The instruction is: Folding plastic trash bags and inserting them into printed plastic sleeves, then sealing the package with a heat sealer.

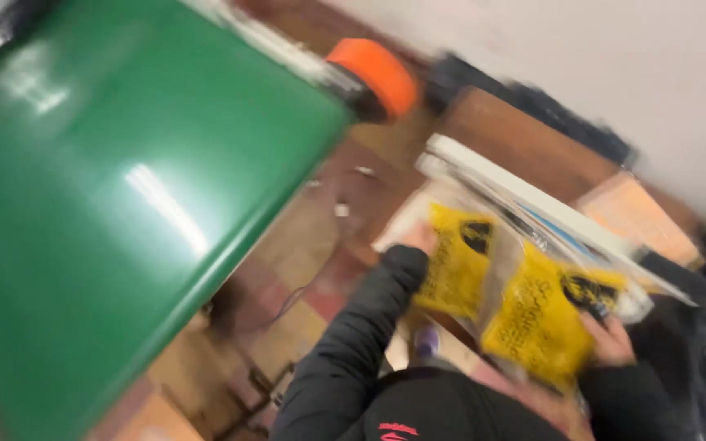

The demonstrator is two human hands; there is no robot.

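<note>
The whole frame is smeared by motion blur, and the view is tilted, so edges run in diagonal streaks and nothing is truly sharp. Light is bright and even, coming from overhead: long white glare streaks lie across the glossy green surface (pixel 124 212) on the left. The pale wall (pixel 614 73) at far right is washed out, almost without detail. The clear plastic bags (pixel 500 278) with yellow sheets carry soft sheen, and their print is too blurred to make out. The orange cap (pixel 373 73) at far centre is fuzzy-edged. Shadows are weak, darkest under the green surface's near edge and in the near right corner.
</note>
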